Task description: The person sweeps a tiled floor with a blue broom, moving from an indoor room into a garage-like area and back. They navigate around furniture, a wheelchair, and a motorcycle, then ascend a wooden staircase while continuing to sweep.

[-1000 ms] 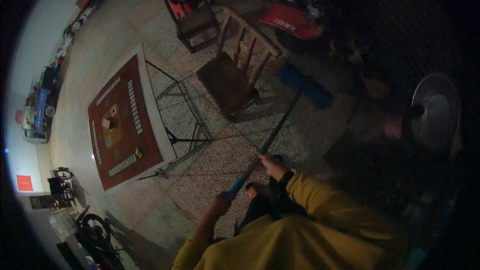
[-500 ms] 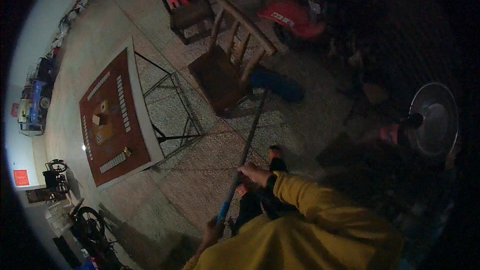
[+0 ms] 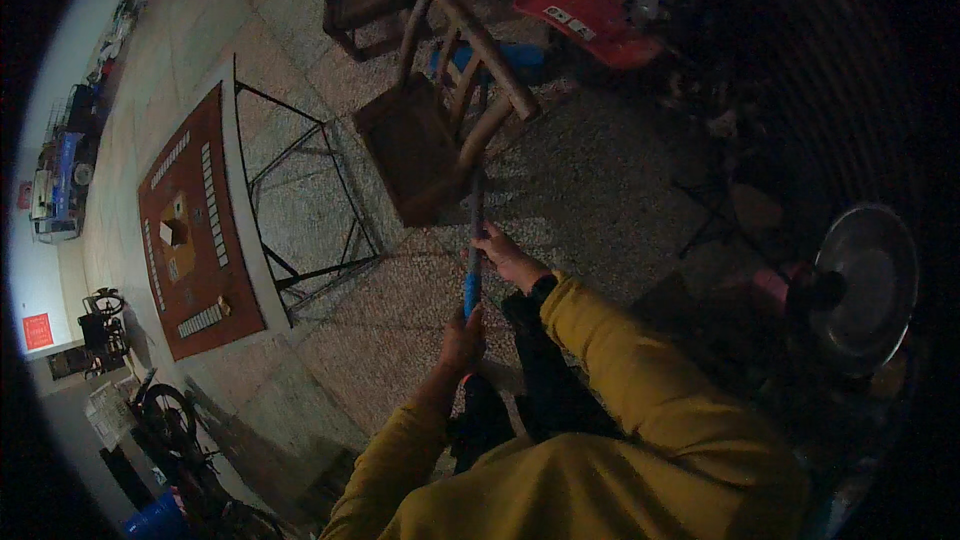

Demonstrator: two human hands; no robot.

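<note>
Both my hands are closed round the handle of a long mop (image 3: 475, 200). My left hand (image 3: 462, 340) grips its end, just below a blue section of the handle. Farther up the pole, my right hand (image 3: 510, 258) holds it. The handle runs forward past a wooden chair (image 3: 410, 155), whose back hides part of it. Beyond that chair back, the wide blue mop head (image 3: 520, 60) lies on the floor, its exact make too dim to tell.
Left of me stands a folding table (image 3: 262, 302) with a brown top, rows of white tiles and thin black legs. A second chair (image 3: 372, 2) and a red vehicle part (image 3: 590, 25) are ahead. A round clear disc (image 3: 865, 285) stands right; a bicycle (image 3: 170, 415) is lower left.
The mop head has moved forward and left, past the chair back. Both my hands have gone forward with the handle, the left arm now stretched farther out. My view has shifted a little.
</note>
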